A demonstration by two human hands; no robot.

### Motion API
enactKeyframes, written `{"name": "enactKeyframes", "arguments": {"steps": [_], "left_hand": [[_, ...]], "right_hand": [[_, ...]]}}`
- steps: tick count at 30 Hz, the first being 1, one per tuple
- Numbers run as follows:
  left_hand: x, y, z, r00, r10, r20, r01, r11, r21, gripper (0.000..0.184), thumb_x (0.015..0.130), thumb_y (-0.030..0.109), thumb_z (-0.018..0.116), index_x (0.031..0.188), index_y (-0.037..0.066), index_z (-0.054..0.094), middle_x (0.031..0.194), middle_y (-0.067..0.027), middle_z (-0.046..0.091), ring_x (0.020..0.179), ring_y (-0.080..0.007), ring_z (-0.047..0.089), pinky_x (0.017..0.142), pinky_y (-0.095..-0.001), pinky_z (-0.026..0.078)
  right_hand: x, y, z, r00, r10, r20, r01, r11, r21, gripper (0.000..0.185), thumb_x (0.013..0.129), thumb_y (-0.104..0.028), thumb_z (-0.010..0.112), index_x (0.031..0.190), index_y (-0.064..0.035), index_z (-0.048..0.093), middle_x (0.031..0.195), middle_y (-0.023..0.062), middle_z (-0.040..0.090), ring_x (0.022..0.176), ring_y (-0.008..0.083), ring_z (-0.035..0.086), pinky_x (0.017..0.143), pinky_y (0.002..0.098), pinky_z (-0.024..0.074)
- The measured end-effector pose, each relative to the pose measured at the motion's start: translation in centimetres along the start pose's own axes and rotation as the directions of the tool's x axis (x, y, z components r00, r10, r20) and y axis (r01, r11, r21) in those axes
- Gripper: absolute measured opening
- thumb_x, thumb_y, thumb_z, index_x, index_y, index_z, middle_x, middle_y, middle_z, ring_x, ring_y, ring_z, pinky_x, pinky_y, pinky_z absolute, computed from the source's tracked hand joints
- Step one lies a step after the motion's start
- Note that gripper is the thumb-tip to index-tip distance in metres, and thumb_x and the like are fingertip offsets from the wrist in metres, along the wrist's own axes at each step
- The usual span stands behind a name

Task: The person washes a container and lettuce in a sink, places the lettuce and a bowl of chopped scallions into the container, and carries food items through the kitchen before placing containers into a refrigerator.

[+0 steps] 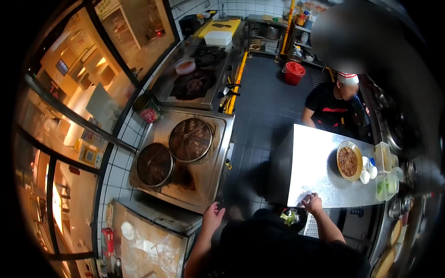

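Note:
My left hand (213, 217) hangs beside the near corner of the steel steamer counter (204, 192), its fingers apart and holding nothing. On the near left corner of the bright metal table (310, 153) rests my right hand (312, 202), fingers spread a little and nothing visible in them. A yellow-rimmed bowl (348, 161) of brown chopped food stands farther right on that table, with white eggs (365, 176) next to it. Two round bamboo steamers, one nearer (154, 164) and one farther (190, 139), sit on the steel counter.
Across the metal table is a person (331, 104) in a striped cap and dark shirt. Clear tubs (387, 185) line the table's right edge. A floured board (148, 245) lies at lower left. A red bucket (294, 72) stands on the floor; a stove (185, 78) is behind the steamers.

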State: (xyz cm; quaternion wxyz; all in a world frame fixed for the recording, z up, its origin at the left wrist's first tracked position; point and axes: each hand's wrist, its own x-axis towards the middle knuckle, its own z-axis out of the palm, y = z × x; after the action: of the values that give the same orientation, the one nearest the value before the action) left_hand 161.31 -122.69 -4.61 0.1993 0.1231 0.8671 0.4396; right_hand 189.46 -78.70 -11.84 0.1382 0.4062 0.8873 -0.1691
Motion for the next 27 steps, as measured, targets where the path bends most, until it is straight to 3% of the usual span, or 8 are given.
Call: {"name": "enactKeyframes", "arguments": {"steps": [6, 9, 12, 14, 18, 22, 26, 27], "left_hand": [[8.0, 1.9, -0.1, 0.993, 0.06, 0.099, -0.056, 0.998, -0.041, 0.055, 0.087, 0.025, 0.077, 0.131, -0.003, 0.058, 0.115, -0.0212, 0.068, 0.104, -0.0321, 0.069, 0.088, -0.0385, 0.056], [11.3, 5.9, 0.2, 0.979, 0.108, 0.171, -0.113, 0.993, 0.02, 0.056, 0.089, 0.025, 0.074, 0.133, -0.003, 0.056, 0.122, -0.0225, 0.063, 0.109, -0.0341, 0.067, 0.092, -0.0411, 0.054], [15.0, 8.5, 1.4, 0.968, 0.14, 0.209, -0.147, 0.989, 0.015, 0.058, 0.089, 0.026, 0.074, 0.135, -0.004, 0.055, 0.123, -0.0227, 0.062, 0.108, -0.0349, 0.065, 0.092, -0.0407, 0.054], [18.3, 9.9, 2.2, 0.962, 0.177, 0.207, -0.198, 0.977, 0.082, 0.055, 0.089, 0.022, 0.075, 0.134, -0.003, 0.056, 0.118, -0.0182, 0.064, 0.104, -0.0288, 0.067, 0.089, -0.0367, 0.055], [26.3, 11.7, 4.9, 0.974, 0.136, 0.181, -0.154, 0.984, 0.094, 0.055, 0.09, 0.024, 0.075, 0.134, -0.003, 0.056, 0.12, -0.0213, 0.064, 0.105, -0.03, 0.067, 0.089, -0.0375, 0.055], [34.4, 18.3, 6.5, 0.982, 0.036, 0.183, -0.058, 0.991, 0.121, 0.056, 0.091, 0.025, 0.073, 0.135, -0.004, 0.055, 0.119, -0.0245, 0.066, 0.108, -0.0321, 0.068, 0.091, -0.0378, 0.054], [43.7, 24.8, 6.4, 0.993, 0.059, 0.097, -0.079, 0.975, 0.208, 0.055, 0.092, 0.029, 0.071, 0.135, -0.002, 0.056, 0.111, -0.0237, 0.07, 0.099, -0.0346, 0.071, 0.085, -0.0401, 0.056], [46.3, 26.7, 5.7, 0.99, -0.027, 0.135, -0.012, 0.959, 0.282, 0.056, 0.092, 0.03, 0.071, 0.135, -0.002, 0.056, 0.111, -0.0243, 0.07, 0.1, -0.0363, 0.07, 0.086, -0.0407, 0.056]], "right_hand": [[3.2, -2.7, -1.5, 0.981, 0.191, -0.032, -0.184, 0.972, 0.145, 0.067, 0.085, -0.04, 0.075, 0.133, 0.0024, 0.056, 0.137, 0.032, 0.051, 0.125, 0.0462, 0.053, 0.107, 0.0465, 0.0449], [7.6, -3.3, -1.2, 0.94, 0.132, -0.315, -0.106, 0.989, 0.099, 0.066, 0.086, -0.036, 0.074, 0.136, 0.0026, 0.053, 0.141, 0.034, 0.047, 0.13, 0.0486, 0.048, 0.111, 0.0484, 0.0404], [12.2, -7.3, -4.9, 0.913, 0.107, -0.394, -0.042, 0.985, 0.169, 0.062, 0.087, -0.025, 0.074, 0.138, 0.0024, 0.052, 0.148, 0.0328, 0.041, 0.134, 0.0477, 0.043, 0.114, 0.0486, 0.0368], [16.9, -9.4, -6.5, 0.909, 0.026, -0.416, 0.057, 0.981, 0.186, 0.063, 0.086, -0.021, 0.075, 0.14, 0.0008, 0.05, 0.149, 0.032, 0.039, 0.135, 0.0477, 0.043, 0.114, 0.0485, 0.037], [26.9, -12.8, -10.8, 0.895, -0.09, -0.437, 0.183, 0.967, 0.177, 0.067, 0.084, -0.014, 0.076, 0.143, -0.0031, 0.046, 0.15, 0.0308, 0.037, 0.134, 0.0489, 0.042, 0.113, 0.0491, 0.0381], [34.5, -14.2, -19.3, 0.917, -0.07, -0.392, 0.212, 0.919, 0.332, 0.067, 0.085, -0.013, 0.076, 0.143, -0.0046, 0.045, 0.152, 0.03, 0.035, 0.135, 0.0498, 0.042, 0.113, 0.0485, 0.0388], [42.7, -12.4, -22.8, 0.838, -0.048, -0.543, 0.265, 0.906, 0.329, 0.061, 0.087, -0.012, 0.074, 0.142, -0.0037, 0.05, 0.151, 0.0275, 0.038, 0.136, 0.044, 0.044, 0.114, 0.047, 0.0387], [44.5, -12.2, -23.5, 0.836, -0.034, -0.548, 0.267, 0.898, 0.351, 0.058, 0.088, -0.014, 0.072, 0.141, -0.0033, 0.051, 0.151, 0.0265, 0.04, 0.135, 0.0434, 0.046, 0.113, 0.0462, 0.0404]]}}
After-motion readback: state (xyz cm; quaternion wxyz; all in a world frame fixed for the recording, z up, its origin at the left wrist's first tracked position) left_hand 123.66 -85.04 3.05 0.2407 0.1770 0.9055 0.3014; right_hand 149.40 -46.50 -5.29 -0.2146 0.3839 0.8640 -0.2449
